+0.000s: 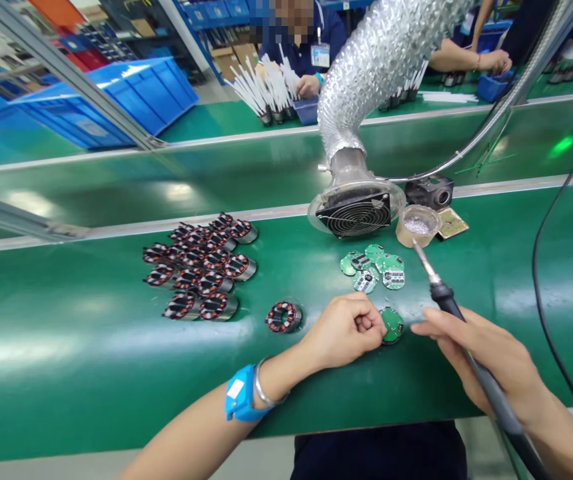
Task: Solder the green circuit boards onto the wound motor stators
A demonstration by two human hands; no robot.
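The right hand (pixel 496 357) is gripping a black-handled soldering iron (pixel 445 298); the left hand (pixel 344 331), its exact grip unclear, is curling against a round green circuit board (pixel 393 324) on the glossy green surface (pixel 91 373).

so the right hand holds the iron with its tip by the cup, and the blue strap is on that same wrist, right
Not quite: the blue strap is on the left wrist, as the head view shows. The right hand does hold the iron, with its tip by the cup.
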